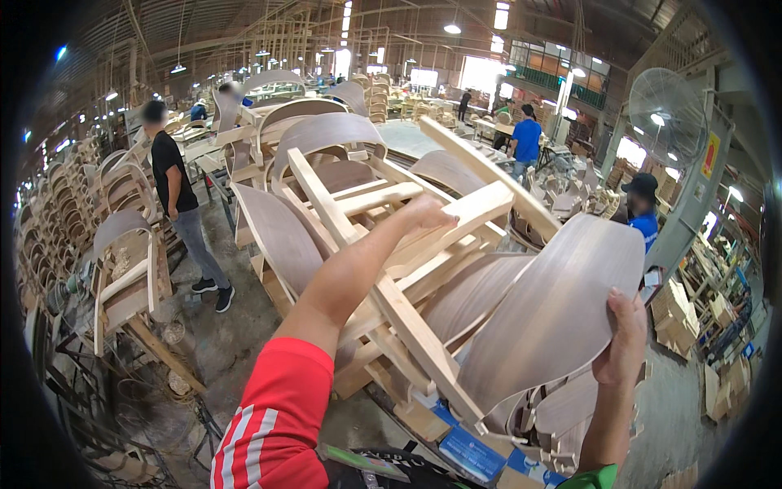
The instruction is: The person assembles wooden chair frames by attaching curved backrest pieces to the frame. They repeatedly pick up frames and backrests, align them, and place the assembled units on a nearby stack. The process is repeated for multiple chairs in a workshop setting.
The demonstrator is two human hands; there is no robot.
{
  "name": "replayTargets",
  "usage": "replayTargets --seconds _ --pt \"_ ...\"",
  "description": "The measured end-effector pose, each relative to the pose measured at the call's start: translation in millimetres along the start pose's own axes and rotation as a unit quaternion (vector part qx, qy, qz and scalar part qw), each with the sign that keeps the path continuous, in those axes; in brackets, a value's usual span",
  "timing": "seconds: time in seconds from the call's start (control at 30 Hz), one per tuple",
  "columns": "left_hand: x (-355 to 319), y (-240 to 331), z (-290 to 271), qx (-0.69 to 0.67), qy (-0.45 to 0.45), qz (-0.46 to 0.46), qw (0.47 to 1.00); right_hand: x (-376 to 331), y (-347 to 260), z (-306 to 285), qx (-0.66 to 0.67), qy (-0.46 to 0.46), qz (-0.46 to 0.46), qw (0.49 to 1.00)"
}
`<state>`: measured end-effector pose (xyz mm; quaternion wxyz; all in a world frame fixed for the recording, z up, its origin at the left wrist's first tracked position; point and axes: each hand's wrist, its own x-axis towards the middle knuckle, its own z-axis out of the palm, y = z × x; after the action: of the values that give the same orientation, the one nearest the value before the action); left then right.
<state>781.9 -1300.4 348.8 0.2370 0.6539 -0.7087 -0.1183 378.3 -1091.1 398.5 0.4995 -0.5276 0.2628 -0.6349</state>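
Observation:
Both my hands hold an unfinished wooden chair frame tilted on its side in front of me. My left hand [429, 216] is closed over its pale crossrail [481, 213], with the fingertips out of sight behind the wood. A broad curved brown backrest [562, 293] forms the frame's right side. My right hand [623, 338] grips the outer edge of that backrest, thumb on the near face. Straight pale legs [428, 342] run lengthwise along the frame. Under and behind it lie more chair frames [330, 134] with similar curved backs, partly hidden; whether they touch it, I cannot tell.
Blue-and-brown cardboard [472, 452] lies beneath the pile. A chair frame [126, 269] stands on a support at left, before stacked chairs [61, 204]. A person in black [171, 179] stands at left; people in blue [528, 140] are farther off. A large fan [668, 114] stands right.

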Motion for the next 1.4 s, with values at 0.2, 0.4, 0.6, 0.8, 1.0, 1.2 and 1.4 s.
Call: replayTargets --seconds 0.2,0.4,0.6,0.8,1.0,1.2,1.4 --pt "27 -32 20 0.107 -0.061 -0.043 0.991 73 30 25 -0.012 -0.022 0.043 0.999" --pt "28 -62 32 0.023 -0.053 -0.094 0.994 114 44 46 -0.044 -0.033 0.067 0.996" --pt "36 -83 28 -0.077 -0.002 -0.165 0.983 138 72 69 -0.04 -0.083 0.064 0.994" --pt "13 -95 -38 0.186 0.053 -0.099 0.976 164 46 48 -0.174 -0.218 0.125 0.952" --pt "-20 -51 -81 0.158 0.09 -0.128 0.975 146 60 -49 -0.147 0.082 -0.054 0.984" --pt "-105 -36 -123 0.155 0.169 -0.021 0.973 24 196 -87 0.019 0.123 0.076 0.989" --pt "-218 31 -99 -0.056 0.156 0.06 0.984 -172 346 -90 -0.122 0.077 0.347 0.927"
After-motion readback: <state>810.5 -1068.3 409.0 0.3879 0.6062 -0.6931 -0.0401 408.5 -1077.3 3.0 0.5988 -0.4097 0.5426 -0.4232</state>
